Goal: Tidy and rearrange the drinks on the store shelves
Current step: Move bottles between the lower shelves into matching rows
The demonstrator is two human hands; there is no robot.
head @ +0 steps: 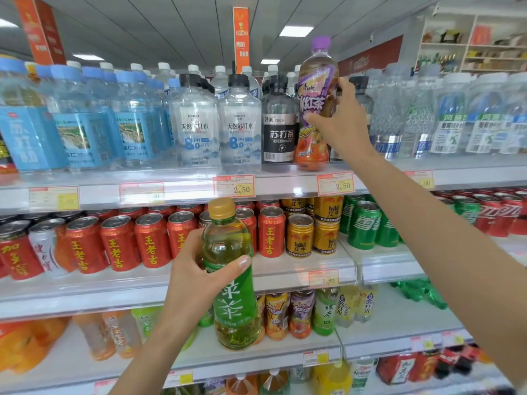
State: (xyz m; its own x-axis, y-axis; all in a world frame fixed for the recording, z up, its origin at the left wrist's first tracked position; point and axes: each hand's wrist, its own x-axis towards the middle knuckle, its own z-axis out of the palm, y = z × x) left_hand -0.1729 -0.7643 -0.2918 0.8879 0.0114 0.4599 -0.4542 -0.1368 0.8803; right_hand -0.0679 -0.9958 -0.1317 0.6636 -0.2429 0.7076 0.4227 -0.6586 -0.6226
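Your right hand (339,121) is curled round the middle of the purple-capped tea bottle (316,89), thumb across the label. The bottle's base sits at the very front lip of the top shelf (171,186), just beside the black-labelled bottle (279,124). I can't tell whether the base is fully down on the shelf or just above it.

That is the main risk. If you let go while the base is half over the lip, the tall bottle could tip forward and drop onto the cans (271,232) below. It also seems to lean slightly, so set it square before you release it.

Pushing it back may nudge the black-labelled bottle, which could knock the clear water bottles (239,124) next to it and spoil the row. Your arm is fully stretched, so your control up there is probably weak.

Your left hand (196,275) is wrapped round the green tea bottle (231,280) just under its shoulder, and holds it in the air in front of the can shelf. That grip is high on a heavy, full bottle. While you watch the top shelf it could slip, or swing into the front cans.
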